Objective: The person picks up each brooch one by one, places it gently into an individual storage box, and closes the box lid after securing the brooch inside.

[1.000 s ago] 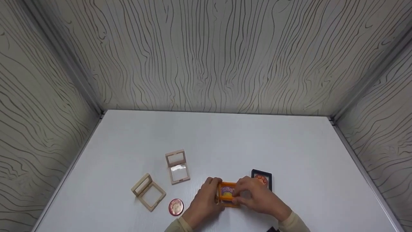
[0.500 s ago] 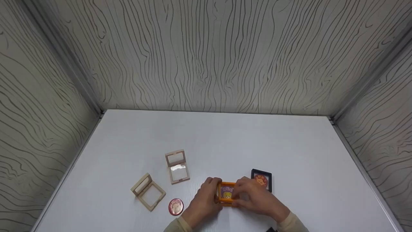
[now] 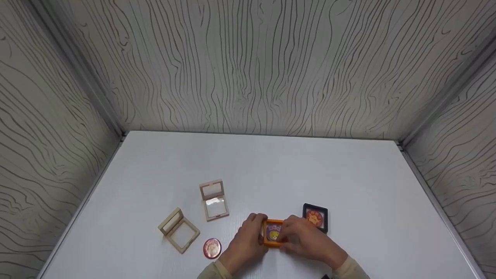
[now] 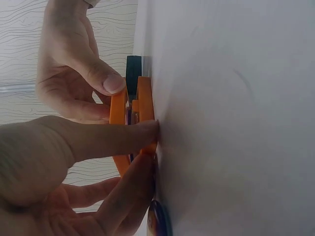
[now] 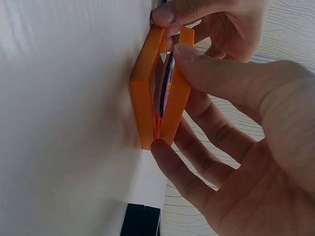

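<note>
An orange hinged display frame point(image 3: 272, 244) stands between both hands near the table's front. Inside it is a round badge point(image 3: 274, 232), purple with a yellow bear. My left hand point(image 3: 247, 239) grips the frame's left side, thumb and fingers at the lower half in the left wrist view. My right hand point(image 3: 310, 239) holds the right side, its thumb on the upper half in the right wrist view. A narrow gap separates the two halves of the orange frame point(image 5: 145, 93), and the badge's edge point(image 5: 165, 88) shows there.
Right of my hands lies a black frame point(image 3: 326, 223) around an orange-red round badge point(image 3: 314, 217). Two pale wooden hinged frames stand open to the left, one farther back point(image 3: 228, 213) and one nearer point(image 3: 192, 241). A red-rimmed round badge point(image 3: 212, 248) lies beside my left forearm.
The orange frame's upper half has swung down towards the lower one, narrowing the gap. My right hand lowered slightly with it; my left hand kept its hold.
</note>
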The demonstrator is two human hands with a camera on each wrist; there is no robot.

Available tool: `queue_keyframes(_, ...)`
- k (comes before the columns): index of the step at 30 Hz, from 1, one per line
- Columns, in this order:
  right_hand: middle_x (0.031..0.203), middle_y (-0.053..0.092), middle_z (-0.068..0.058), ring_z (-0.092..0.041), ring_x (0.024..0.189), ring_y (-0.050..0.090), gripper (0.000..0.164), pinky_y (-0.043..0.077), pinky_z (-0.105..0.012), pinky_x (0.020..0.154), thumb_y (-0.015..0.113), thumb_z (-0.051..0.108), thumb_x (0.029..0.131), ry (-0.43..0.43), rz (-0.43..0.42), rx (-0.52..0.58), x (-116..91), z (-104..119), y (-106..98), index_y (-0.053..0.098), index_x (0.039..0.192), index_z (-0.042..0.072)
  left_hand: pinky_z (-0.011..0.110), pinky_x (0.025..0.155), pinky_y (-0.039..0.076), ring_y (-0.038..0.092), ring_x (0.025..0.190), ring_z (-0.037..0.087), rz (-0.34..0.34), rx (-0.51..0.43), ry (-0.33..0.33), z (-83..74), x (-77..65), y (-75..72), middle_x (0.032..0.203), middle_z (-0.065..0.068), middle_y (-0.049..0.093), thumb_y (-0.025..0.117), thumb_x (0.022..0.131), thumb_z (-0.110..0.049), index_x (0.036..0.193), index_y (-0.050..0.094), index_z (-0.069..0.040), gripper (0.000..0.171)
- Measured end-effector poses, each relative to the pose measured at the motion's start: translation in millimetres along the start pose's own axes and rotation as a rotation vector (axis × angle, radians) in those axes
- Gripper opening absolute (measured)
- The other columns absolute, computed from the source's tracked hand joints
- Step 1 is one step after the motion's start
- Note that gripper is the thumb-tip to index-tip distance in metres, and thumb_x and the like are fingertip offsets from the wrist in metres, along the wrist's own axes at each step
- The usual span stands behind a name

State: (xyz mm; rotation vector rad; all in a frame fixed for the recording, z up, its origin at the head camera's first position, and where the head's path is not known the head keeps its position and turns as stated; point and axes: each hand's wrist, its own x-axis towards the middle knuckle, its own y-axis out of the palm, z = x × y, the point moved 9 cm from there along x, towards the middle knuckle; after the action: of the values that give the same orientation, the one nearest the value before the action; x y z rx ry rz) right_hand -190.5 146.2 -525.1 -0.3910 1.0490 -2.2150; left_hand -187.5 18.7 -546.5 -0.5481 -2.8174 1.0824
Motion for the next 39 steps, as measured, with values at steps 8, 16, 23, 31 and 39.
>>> queue_keyframes(8,0.095,0.067,0.020,-0.003,0.096,0.056,0.012,0.051,-0.032,0.088,0.081,0.025,0.085,-0.079,-0.043,-0.059,-1.9,5.2,-1.2,0.079,0.096,0.031,0.033,0.082,0.053,0.052,0.093,0.013,-0.020,0.023,0.009,-1.5,0.5,-1.2,0.120,0.004,0.056,0.089,0.067,0.000,0.131,0.054,-0.008,0.074)
queue_keyframes(16,0.094,0.068,0.019,-0.002,0.095,0.056,0.012,0.051,-0.031,0.088,0.080,0.026,0.085,-0.068,-0.034,-0.046,-1.5,4.5,-1.8,0.079,0.097,0.031,0.037,0.089,0.054,0.054,0.098,0.013,-0.003,0.035,-0.004,-1.5,0.4,-0.6,0.121,0.003,0.056,0.089,0.070,-0.004,0.132,0.053,-0.008,0.072)
queue_keyframes(23,0.093,0.068,0.020,-0.002,0.095,0.056,0.014,0.050,-0.030,0.088,0.081,0.024,0.085,-0.046,-0.009,-0.024,0.2,1.3,0.5,0.080,0.097,0.030,0.031,0.085,0.053,0.051,0.096,0.011,0.002,0.024,0.035,-2.8,-1.7,-3.5,0.119,0.003,0.056,0.088,0.070,-0.005,0.132,0.053,-0.009,0.070)
queue_keyframes(31,0.093,0.068,0.019,-0.003,0.096,0.055,0.015,0.050,-0.030,0.088,0.082,0.023,0.084,-0.049,-0.011,-0.015,0.2,0.7,1.4,0.080,0.097,0.030,0.029,0.080,0.049,0.050,0.095,0.011,-0.015,0.032,0.084,-4.6,-2.1,-6.7,0.118,0.003,0.057,0.087,0.069,-0.006,0.129,0.055,-0.010,0.068)
queue_keyframes(39,0.092,0.068,0.018,-0.003,0.094,0.055,0.014,0.050,-0.028,0.087,0.082,0.023,0.084,-0.053,-0.013,0.003,-0.2,1.6,0.4,0.081,0.096,0.028,0.036,0.088,0.053,0.054,0.098,0.011,-0.014,0.052,0.041,-2.9,-0.7,-5.4,0.114,0.001,0.059,0.091,0.068,-0.010,0.128,0.056,-0.010,0.069)
